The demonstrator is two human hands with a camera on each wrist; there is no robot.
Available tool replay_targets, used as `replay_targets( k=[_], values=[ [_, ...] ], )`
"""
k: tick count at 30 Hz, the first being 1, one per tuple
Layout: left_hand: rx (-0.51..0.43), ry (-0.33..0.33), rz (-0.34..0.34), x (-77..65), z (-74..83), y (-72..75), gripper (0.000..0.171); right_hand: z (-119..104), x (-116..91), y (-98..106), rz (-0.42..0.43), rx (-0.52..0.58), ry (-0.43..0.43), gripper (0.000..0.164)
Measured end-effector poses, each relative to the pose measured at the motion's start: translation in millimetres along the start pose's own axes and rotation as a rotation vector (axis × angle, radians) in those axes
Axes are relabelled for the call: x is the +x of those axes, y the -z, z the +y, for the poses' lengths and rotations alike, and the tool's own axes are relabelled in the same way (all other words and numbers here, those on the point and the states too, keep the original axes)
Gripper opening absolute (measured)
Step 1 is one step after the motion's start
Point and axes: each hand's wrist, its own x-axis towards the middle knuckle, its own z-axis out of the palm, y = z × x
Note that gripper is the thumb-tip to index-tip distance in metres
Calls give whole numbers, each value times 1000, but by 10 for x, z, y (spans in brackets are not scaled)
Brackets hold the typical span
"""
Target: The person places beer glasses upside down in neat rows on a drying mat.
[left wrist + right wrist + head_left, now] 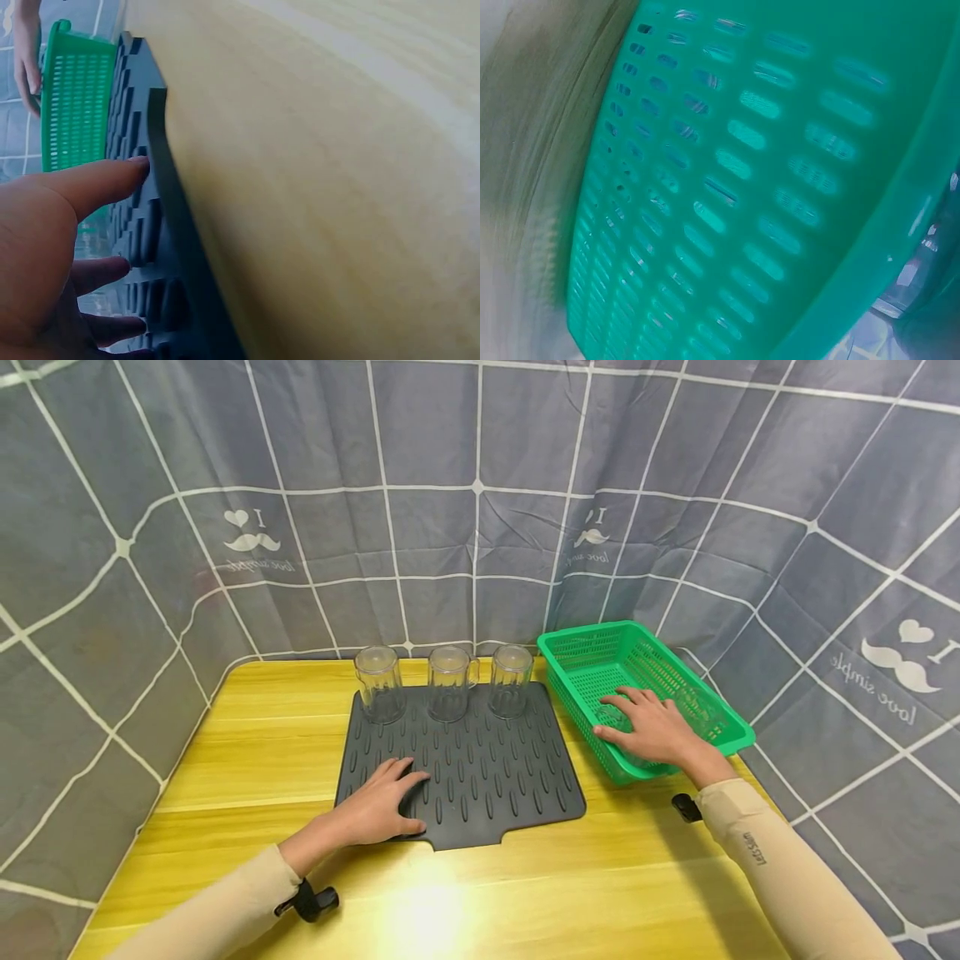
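Observation:
My left hand (378,803) is at the front left part of a dark grey drying mat (480,777), fingers spread and nothing in its grasp. In the left wrist view, the thumb (105,184) reaches to the mat's raised edge. Three clear glass mugs (381,689) stand in a row along the mat's back edge, upside down. My right hand (651,727) hovers over the green basket (592,727), palm down with fingers apart. Clear glassware (701,710) lies inside the basket, partly hidden by this hand. The right wrist view shows mainly the basket's slotted side (727,187).
Mat and basket are on a yellow wooden table (262,752), the basket to the right of the mat. A grey curtain (420,527) with white grid lines encloses the back and both sides. Black wrist straps (311,900) are on both sleeves.

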Motion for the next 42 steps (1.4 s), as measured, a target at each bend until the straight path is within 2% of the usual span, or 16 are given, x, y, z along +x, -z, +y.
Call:
replay_targets(
  k=[13,19,30,42],
  values=[
    [71,1,34,4,-25,-70,78,24,-11,40,-22,42,9,74],
    [93,-8,47,5,-43,-89,78,37,-61,84,-31,24,10,74],
    [137,10,62,5,-39,-85,79,52,-119,271,-91,34,12,58],
    [100,10,46,-10,-44,-92,78,87,-95,325,-95,75,80,44]
  ],
)
